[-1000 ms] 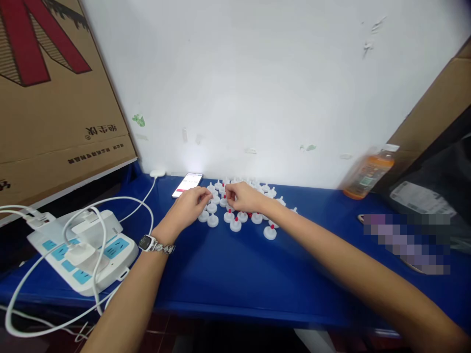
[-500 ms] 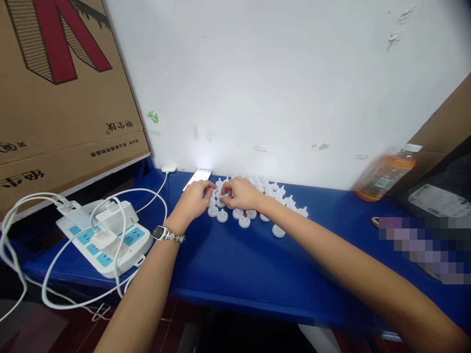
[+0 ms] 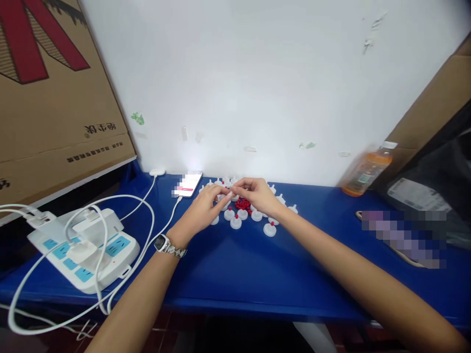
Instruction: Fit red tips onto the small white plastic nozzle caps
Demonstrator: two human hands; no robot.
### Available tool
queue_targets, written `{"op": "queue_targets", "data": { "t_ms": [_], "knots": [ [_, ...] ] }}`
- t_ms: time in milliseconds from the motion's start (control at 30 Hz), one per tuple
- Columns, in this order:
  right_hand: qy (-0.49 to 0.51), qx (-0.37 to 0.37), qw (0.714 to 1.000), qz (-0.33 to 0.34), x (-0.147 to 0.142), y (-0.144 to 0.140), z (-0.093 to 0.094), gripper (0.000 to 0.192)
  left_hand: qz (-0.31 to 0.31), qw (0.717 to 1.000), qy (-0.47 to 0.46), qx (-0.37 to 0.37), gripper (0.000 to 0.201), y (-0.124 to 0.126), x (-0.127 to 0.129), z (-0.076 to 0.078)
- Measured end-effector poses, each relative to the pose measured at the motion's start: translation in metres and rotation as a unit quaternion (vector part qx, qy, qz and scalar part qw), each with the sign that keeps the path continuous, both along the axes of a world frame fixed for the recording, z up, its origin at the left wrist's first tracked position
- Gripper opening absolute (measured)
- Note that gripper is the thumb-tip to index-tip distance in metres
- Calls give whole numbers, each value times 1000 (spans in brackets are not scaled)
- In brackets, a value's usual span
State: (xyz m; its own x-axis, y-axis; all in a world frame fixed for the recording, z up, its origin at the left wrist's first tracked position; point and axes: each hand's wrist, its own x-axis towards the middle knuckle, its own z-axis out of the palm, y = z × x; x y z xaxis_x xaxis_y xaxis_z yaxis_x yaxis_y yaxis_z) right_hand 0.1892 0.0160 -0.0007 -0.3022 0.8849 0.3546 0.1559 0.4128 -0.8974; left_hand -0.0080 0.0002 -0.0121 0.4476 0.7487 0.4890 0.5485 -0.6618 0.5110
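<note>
White nozzle caps (image 3: 236, 223) with round bases and thin spouts stand in a cluster on the blue table (image 3: 235, 274). Some carry small red tips on their spouts. My left hand (image 3: 204, 206), a watch on its wrist, is closed in a pinch around a white nozzle cap, mostly hidden by the fingers. My right hand (image 3: 257, 195) meets it from the right, thumb and forefinger pressed together at the cap's spout; whatever they pinch is too small to make out. Just below the right fingers lies a pile of small red tips (image 3: 243, 206).
A white power strip (image 3: 110, 272) with looping cables sits at the left. A phone (image 3: 190, 185) on a cable lies by the wall. At the right are an orange drink bottle (image 3: 368, 169), a blurred phone-like object (image 3: 401, 240) and a dark plastic bag (image 3: 437, 181). A cardboard box (image 3: 66, 113) stands at left.
My hands, apart over the caps before, now meet at the fingertips. The view has shifted slightly to the right. The pile of red tips and more red-tipped caps have come into sight.
</note>
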Motion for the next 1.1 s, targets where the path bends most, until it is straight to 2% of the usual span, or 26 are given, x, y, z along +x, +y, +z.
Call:
{"op": "queue_targets", "data": {
  "t_ms": [100,200,300,367,467,567,633,800,967,1100],
  "knots": [
    [21,-19,1000,-10,14,-4,-1,28,-21,999,23,14,34,1,8,-4],
    [-98,41,992,-61,21,-3,1,21,-26,997,55,39,33,3,13,-7],
    [-286,109,948,-88,24,1,3,15,-3,991,106,88,30,1,16,-8],
    [-373,124,916,-84,25,5,2,12,34,982,133,125,31,-2,17,-7],
    [-445,129,883,-75,26,12,0,10,90,972,146,159,32,-5,18,-4],
    [-480,128,866,-60,25,17,-1,10,117,970,137,165,32,-6,16,0],
    [-487,124,862,-59,23,20,-1,10,114,975,118,152,33,-8,12,4],
    [-494,117,859,-60,20,26,-6,13,36,993,90,68,36,-26,-12,8],
    [-475,100,872,-62,20,28,-13,13,1,986,164,-2,44,-43,-24,-2],
    [-435,111,888,-101,20,25,-15,19,-3,982,186,-15,34,-41,-19,-12]
  ]
}}
